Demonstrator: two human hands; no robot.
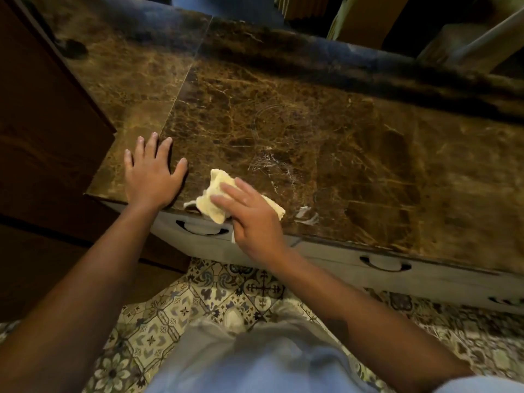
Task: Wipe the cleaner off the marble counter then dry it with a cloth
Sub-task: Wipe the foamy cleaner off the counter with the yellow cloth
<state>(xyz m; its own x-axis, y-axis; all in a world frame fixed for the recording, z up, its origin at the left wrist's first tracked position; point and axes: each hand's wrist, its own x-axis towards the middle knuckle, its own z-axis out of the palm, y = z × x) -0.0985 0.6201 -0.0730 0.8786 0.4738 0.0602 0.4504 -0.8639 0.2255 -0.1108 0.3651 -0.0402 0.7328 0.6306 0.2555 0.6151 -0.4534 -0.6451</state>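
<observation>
Head view: right hand [249,219], fingers spread, presses a cloth [218,194] onto the counter [368,154]; left hand [151,171] rests flat, empty. Sweep right across the white streaks [272,163].

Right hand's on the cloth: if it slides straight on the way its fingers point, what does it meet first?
Probably the left hand, flat on the counter. The right hand and cloth point up-left toward its thumb.
</observation>
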